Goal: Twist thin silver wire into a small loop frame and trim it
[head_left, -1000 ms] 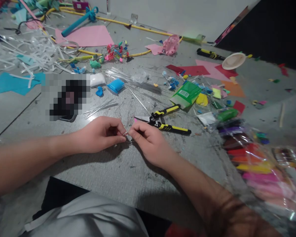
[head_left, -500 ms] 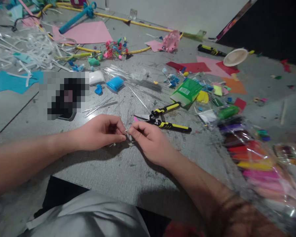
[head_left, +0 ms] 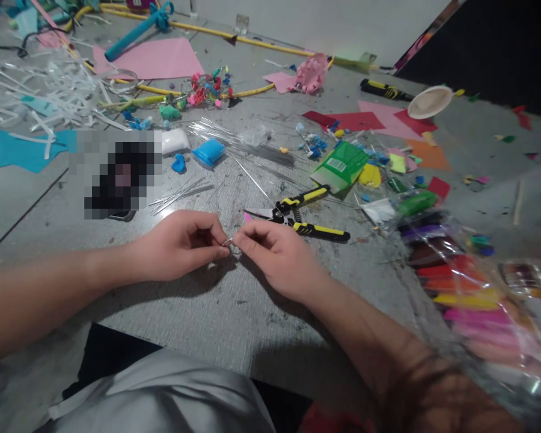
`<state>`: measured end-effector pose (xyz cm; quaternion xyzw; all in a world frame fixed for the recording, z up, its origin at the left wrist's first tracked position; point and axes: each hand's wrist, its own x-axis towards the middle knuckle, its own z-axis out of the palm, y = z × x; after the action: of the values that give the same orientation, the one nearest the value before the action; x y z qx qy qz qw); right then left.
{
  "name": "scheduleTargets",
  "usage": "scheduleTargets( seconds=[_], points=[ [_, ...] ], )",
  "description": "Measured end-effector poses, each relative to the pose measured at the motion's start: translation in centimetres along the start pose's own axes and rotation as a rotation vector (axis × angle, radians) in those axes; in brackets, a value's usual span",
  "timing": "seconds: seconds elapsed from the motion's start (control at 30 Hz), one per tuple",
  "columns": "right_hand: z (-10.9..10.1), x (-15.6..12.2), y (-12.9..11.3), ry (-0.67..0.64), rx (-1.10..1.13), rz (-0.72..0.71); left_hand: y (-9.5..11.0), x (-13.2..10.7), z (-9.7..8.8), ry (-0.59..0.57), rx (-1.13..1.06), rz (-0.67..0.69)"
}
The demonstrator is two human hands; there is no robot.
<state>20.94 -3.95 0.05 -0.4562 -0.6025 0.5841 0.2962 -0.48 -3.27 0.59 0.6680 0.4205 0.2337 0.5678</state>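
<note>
My left hand point(head_left: 183, 245) and my right hand point(head_left: 277, 260) meet fingertip to fingertip low over the grey floor. Both pinch a thin silver wire point(head_left: 228, 242) bent into a small loop between them. The fingers of each hand are curled closed around the wire ends. Just beyond my right hand lie yellow-and-black pliers point(head_left: 304, 218) with their jaws pointing left. Loose straight wires point(head_left: 180, 195) lie on the floor behind my left hand.
A clear pack of coloured clay sticks point(head_left: 469, 288) sits at the right. A green packet point(head_left: 340, 167), blue clay point(head_left: 208, 151), pink paper point(head_left: 155, 59), white paper strips point(head_left: 49, 90), a paper bowl point(head_left: 428, 101) and a yellow hose point(head_left: 252, 45) litter the floor.
Both hands stay together on the wire, with only small finger movements. The view has shifted slightly downward.
</note>
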Motion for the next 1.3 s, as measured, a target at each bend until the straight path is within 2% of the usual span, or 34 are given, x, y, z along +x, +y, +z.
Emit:
scheduleTargets(
  seconds=[0.23, 0.37, 0.7, 0.87, 1.1, 1.2, 1.3],
  points=[
    [-0.3, -0.1, -0.2, -0.054, 0.031, 0.130, 0.2, -0.2, -0.3, 0.057, 0.349, 0.297],
    [-0.5, -0.1, -0.4, -0.076, 0.039, 0.173, 0.0, -0.3, -0.4, 0.062, 0.391, 0.319],
    [-0.6, -0.1, -0.5, -0.074, 0.019, 0.164, -0.1, -0.2, -0.5, 0.081, 0.454, 0.398],
    [-0.6, -0.1, -0.4, -0.096, 0.054, 0.138, -0.1, -0.3, -0.4, 0.078, 0.397, 0.382],
    [-1.2, 0.1, -0.7, -0.236, 0.147, 0.181, 0.3, -0.5, -0.4, 0.057, 0.412, 0.381],
    [-1.1, 0.1, -0.5, -0.194, 0.075, 0.097, 0.4, -0.4, -0.3, 0.061, 0.306, 0.253],
    [-0.9, 0.0, 0.1, -0.060, -0.078, -0.108, 0.4, -0.3, -0.2, 0.045, 0.063, 0.061]
  ],
)
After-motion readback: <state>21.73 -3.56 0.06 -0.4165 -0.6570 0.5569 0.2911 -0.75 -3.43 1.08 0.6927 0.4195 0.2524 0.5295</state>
